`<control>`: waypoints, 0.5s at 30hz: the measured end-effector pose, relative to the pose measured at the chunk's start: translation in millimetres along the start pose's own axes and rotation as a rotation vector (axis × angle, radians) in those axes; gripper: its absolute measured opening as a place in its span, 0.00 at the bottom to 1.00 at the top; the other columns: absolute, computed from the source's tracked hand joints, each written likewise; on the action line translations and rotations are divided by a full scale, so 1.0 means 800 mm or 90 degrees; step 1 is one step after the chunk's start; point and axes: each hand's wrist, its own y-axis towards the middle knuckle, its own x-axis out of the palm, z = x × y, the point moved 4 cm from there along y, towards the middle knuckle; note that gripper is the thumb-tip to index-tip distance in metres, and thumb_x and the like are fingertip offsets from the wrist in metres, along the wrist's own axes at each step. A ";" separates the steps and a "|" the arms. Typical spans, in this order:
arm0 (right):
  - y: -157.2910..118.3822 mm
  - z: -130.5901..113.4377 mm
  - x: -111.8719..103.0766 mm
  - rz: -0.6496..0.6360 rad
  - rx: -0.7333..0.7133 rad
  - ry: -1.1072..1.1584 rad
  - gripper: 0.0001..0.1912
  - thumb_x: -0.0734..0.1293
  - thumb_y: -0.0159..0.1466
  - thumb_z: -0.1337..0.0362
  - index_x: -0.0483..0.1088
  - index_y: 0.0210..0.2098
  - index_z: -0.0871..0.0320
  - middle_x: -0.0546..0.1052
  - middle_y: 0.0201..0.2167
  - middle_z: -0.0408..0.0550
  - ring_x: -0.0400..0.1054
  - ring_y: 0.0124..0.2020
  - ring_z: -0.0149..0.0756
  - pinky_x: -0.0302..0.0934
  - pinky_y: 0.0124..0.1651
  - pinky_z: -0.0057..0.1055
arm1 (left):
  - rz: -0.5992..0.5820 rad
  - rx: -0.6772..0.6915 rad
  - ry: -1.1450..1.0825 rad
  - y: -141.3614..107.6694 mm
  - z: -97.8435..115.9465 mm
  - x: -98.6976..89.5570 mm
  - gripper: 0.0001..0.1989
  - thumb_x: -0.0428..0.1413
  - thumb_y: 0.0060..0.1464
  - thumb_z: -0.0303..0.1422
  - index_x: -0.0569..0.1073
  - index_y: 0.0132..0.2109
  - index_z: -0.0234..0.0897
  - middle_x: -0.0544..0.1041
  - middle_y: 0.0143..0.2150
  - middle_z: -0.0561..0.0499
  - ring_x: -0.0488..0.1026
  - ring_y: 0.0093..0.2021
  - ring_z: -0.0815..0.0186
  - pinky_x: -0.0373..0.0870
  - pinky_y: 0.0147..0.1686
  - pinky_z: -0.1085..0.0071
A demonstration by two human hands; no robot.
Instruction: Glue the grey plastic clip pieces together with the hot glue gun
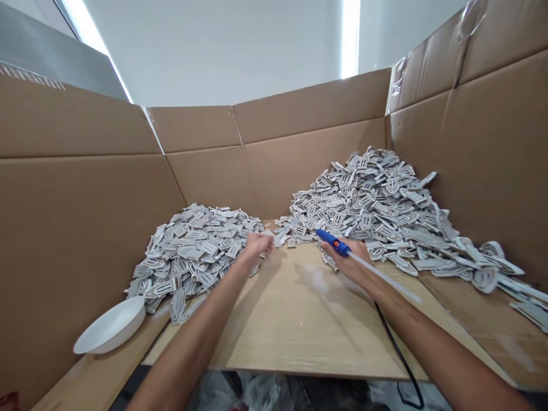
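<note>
My right hand (353,261) is closed around a slim blue hot glue gun (331,241), with a long translucent glue stick (385,277) running out of its back over my forearm. Below that hand a flat grey-white cut-out piece (329,261) lies on the board. My left hand (258,245) is pinched, slightly blurred, at the right edge of the left pile (197,245) of such pieces. A pale piece (273,237) shows at its fingertips.
A larger heap of pieces (368,200) rises at the back right. Cardboard walls (274,171) surround the wooden board (282,331). A white bowl (113,328) sits tilted at the left. A black cable (396,342) hangs over the front edge.
</note>
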 end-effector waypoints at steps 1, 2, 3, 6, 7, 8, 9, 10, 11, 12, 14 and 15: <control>0.000 -0.001 0.001 -0.010 -0.009 -0.004 0.30 0.65 0.63 0.39 0.62 0.17 0.54 0.66 0.15 0.41 0.58 0.21 0.32 0.49 0.27 0.30 | 0.059 0.009 0.003 0.018 0.016 -0.015 0.08 0.61 0.54 0.31 0.72 0.29 0.35 0.75 0.22 0.49 0.74 0.24 0.65 0.69 0.27 0.72; -0.001 -0.002 0.001 -0.021 -0.013 -0.008 0.29 0.65 0.64 0.39 0.62 0.17 0.54 0.67 0.15 0.41 0.58 0.21 0.33 0.49 0.27 0.30 | 0.117 0.014 0.008 0.033 0.029 -0.028 0.07 0.61 0.55 0.32 0.72 0.33 0.34 0.77 0.25 0.47 0.77 0.29 0.61 0.71 0.31 0.70; -0.001 -0.003 0.001 -0.030 -0.011 -0.012 0.29 0.65 0.64 0.40 0.63 0.18 0.54 0.67 0.16 0.41 0.59 0.21 0.33 0.49 0.27 0.30 | 0.166 0.016 0.016 0.043 0.037 -0.036 0.07 0.61 0.56 0.33 0.73 0.37 0.33 0.78 0.29 0.44 0.79 0.35 0.57 0.73 0.36 0.67; -0.002 0.000 -0.001 -0.046 0.017 -0.012 0.29 0.64 0.65 0.40 0.64 0.19 0.55 0.68 0.17 0.42 0.60 0.21 0.33 0.49 0.27 0.30 | 0.261 0.046 0.043 0.045 0.037 -0.034 0.18 0.63 0.53 0.31 0.71 0.49 0.33 0.79 0.46 0.37 0.76 0.53 0.50 0.72 0.51 0.58; -0.002 0.002 -0.001 -0.050 0.027 -0.010 0.29 0.64 0.65 0.40 0.65 0.19 0.55 0.68 0.16 0.42 0.60 0.21 0.33 0.48 0.27 0.31 | 0.275 0.064 0.053 0.038 0.030 -0.025 0.21 0.63 0.52 0.28 0.69 0.52 0.34 0.77 0.51 0.37 0.73 0.58 0.51 0.69 0.55 0.58; -0.001 0.004 -0.001 -0.053 0.034 -0.010 0.29 0.64 0.65 0.40 0.65 0.19 0.55 0.68 0.16 0.42 0.60 0.21 0.33 0.48 0.26 0.31 | 0.277 0.085 0.071 0.028 0.021 -0.014 0.22 0.63 0.52 0.27 0.68 0.53 0.35 0.75 0.54 0.37 0.72 0.59 0.51 0.67 0.58 0.58; -0.001 0.006 -0.001 -0.055 0.040 -0.010 0.29 0.64 0.65 0.40 0.65 0.19 0.55 0.67 0.16 0.42 0.59 0.20 0.33 0.48 0.26 0.31 | 0.266 0.097 0.088 0.018 0.011 -0.001 0.21 0.62 0.52 0.26 0.68 0.52 0.34 0.75 0.54 0.36 0.73 0.58 0.52 0.67 0.58 0.58; -0.001 0.008 -0.001 -0.054 0.043 -0.012 0.29 0.63 0.65 0.40 0.65 0.19 0.55 0.67 0.15 0.42 0.59 0.20 0.33 0.47 0.26 0.31 | 0.252 0.103 0.097 0.009 0.000 0.012 0.19 0.62 0.51 0.25 0.69 0.50 0.34 0.76 0.51 0.38 0.74 0.55 0.52 0.68 0.57 0.59; 0.000 0.010 0.000 -0.050 0.046 -0.016 0.29 0.63 0.65 0.39 0.65 0.19 0.55 0.67 0.15 0.42 0.59 0.20 0.33 0.47 0.26 0.31 | 0.237 0.113 0.106 0.000 -0.009 0.023 0.17 0.62 0.51 0.25 0.69 0.49 0.35 0.76 0.48 0.41 0.75 0.53 0.53 0.68 0.56 0.60; 0.001 0.011 -0.001 -0.047 0.049 -0.023 0.30 0.63 0.65 0.39 0.65 0.19 0.55 0.66 0.15 0.42 0.59 0.21 0.33 0.46 0.26 0.31 | 0.221 0.130 0.117 -0.007 -0.018 0.033 0.16 0.62 0.51 0.26 0.69 0.47 0.36 0.76 0.45 0.43 0.75 0.51 0.55 0.69 0.54 0.61; 0.003 0.014 -0.002 -0.043 0.061 -0.044 0.30 0.63 0.65 0.38 0.67 0.20 0.55 0.67 0.16 0.43 0.61 0.21 0.34 0.47 0.26 0.30 | 0.198 0.180 0.134 -0.019 -0.029 0.046 0.13 0.61 0.52 0.26 0.69 0.45 0.38 0.74 0.41 0.48 0.75 0.46 0.57 0.70 0.50 0.63; 0.004 0.016 -0.003 -0.044 0.069 -0.061 0.29 0.63 0.66 0.38 0.68 0.21 0.55 0.69 0.17 0.43 0.62 0.22 0.35 0.48 0.27 0.30 | 0.193 0.206 0.138 -0.024 -0.033 0.049 0.12 0.60 0.52 0.26 0.68 0.44 0.38 0.73 0.39 0.49 0.75 0.45 0.58 0.70 0.48 0.64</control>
